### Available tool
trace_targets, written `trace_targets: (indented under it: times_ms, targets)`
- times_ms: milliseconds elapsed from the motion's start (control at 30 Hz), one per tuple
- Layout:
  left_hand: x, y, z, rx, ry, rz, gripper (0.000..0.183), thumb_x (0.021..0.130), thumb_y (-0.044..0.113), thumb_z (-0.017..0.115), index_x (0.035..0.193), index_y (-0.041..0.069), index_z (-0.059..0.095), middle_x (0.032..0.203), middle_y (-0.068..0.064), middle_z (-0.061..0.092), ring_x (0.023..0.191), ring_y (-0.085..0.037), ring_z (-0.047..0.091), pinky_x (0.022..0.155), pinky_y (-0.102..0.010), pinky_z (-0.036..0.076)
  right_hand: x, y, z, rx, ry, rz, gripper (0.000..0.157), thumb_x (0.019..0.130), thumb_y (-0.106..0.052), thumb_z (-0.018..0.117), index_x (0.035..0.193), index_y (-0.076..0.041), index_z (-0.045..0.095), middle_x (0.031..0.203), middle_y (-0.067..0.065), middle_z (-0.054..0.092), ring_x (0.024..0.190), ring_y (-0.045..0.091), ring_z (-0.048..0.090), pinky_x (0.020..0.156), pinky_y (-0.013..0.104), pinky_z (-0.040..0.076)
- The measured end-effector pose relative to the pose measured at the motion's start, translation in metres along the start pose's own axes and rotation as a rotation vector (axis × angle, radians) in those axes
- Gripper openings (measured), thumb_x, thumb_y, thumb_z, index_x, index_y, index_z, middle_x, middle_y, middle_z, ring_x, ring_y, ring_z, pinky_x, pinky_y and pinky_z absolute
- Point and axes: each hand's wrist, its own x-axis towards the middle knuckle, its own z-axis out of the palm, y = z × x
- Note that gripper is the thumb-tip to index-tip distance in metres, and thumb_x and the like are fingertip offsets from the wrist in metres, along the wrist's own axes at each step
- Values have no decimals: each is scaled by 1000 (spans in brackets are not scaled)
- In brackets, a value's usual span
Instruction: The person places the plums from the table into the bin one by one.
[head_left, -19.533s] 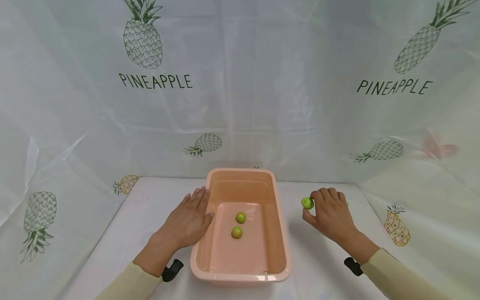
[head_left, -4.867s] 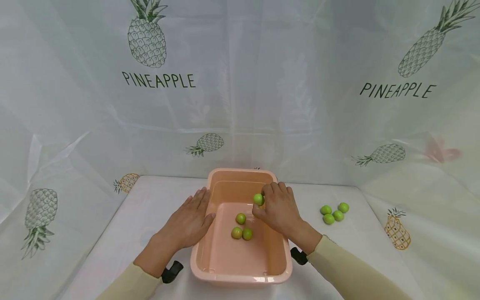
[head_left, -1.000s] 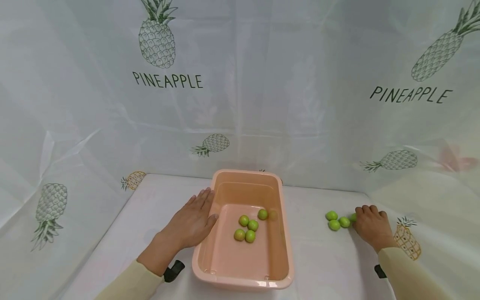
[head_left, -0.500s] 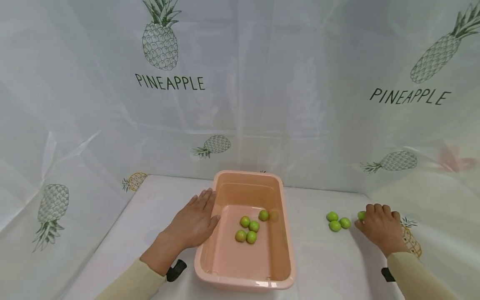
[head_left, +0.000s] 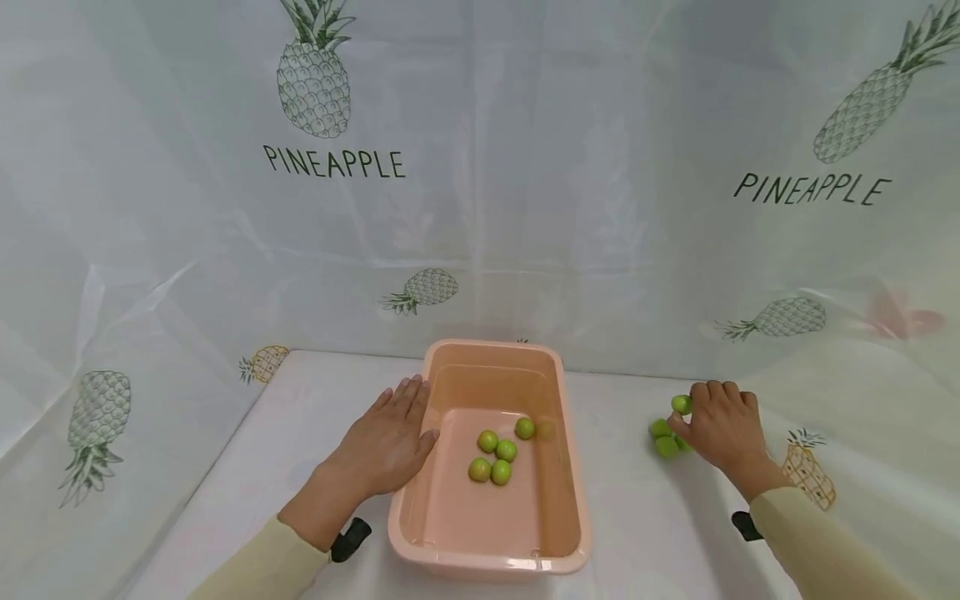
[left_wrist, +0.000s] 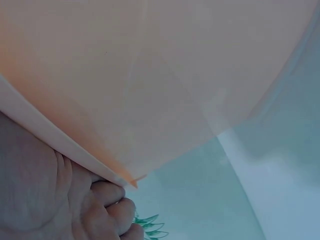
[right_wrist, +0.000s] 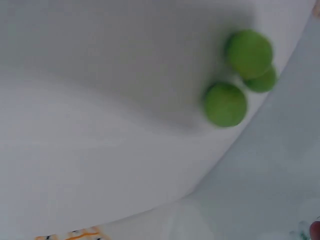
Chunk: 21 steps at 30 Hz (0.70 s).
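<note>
A small round green fruit (head_left: 682,405), like a lime, is pinched between the thumb and fingers of my right hand (head_left: 723,429), raised over the right side of the table. Below it lie three more such green fruits (head_left: 666,447), partly covered by the hand in the head view; the right wrist view shows all three green fruits (right_wrist: 225,105). My left hand (head_left: 386,442) rests with straight fingers along the left rim of a peach-coloured plastic basin (head_left: 480,525). In the left wrist view, the left hand (left_wrist: 65,195) touches the basin's outer side. Several green fruits (head_left: 501,472) sit inside the basin.
The table (head_left: 637,533) has a whitish cover. Behind and at both sides hangs a pale plastic sheet (head_left: 562,208) printed with pineapples. A black strap mount (head_left: 350,540) sits at the left wrist, and another strap mount (head_left: 746,526) at the right.
Over the last second my right hand has taken one green fruit from the right end of the group, lifted it and moved left above the other three. My left hand stays at the rim.
</note>
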Motion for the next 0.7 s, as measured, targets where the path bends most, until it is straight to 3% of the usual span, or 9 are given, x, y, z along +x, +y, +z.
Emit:
trace_targets:
  times_ms: [200, 367, 700]
  targets:
    - [1, -1, 1, -13, 8, 9, 72, 112, 39, 45, 162, -10, 27, 170, -28, 28, 159, -41, 28, 130, -54, 26, 20, -31, -3, 37, 180, -88, 42, 82, -41, 65, 91, -2, 53, 79, 11, 49, 78, 35, 48, 67, 51, 38]
    - [1, -1, 1, -26, 1, -1, 72, 112, 39, 44, 163, -9, 26, 171, -27, 27, 160, -40, 26, 131, -54, 25, 39, -65, -22, 97, 282, -141, 37, 82, -38, 60, 88, -2, 55, 74, 9, 49, 72, 34, 47, 62, 47, 35]
    - [2, -2, 3, -39, 6, -7, 73, 112, 39, 46, 162, -10, 26, 170, -27, 28, 159, -41, 28, 130, -54, 27, 78, -141, -58, 227, 220, -142, 33, 83, -33, 68, 94, -3, 61, 82, 10, 57, 82, 34, 53, 74, 52, 42]
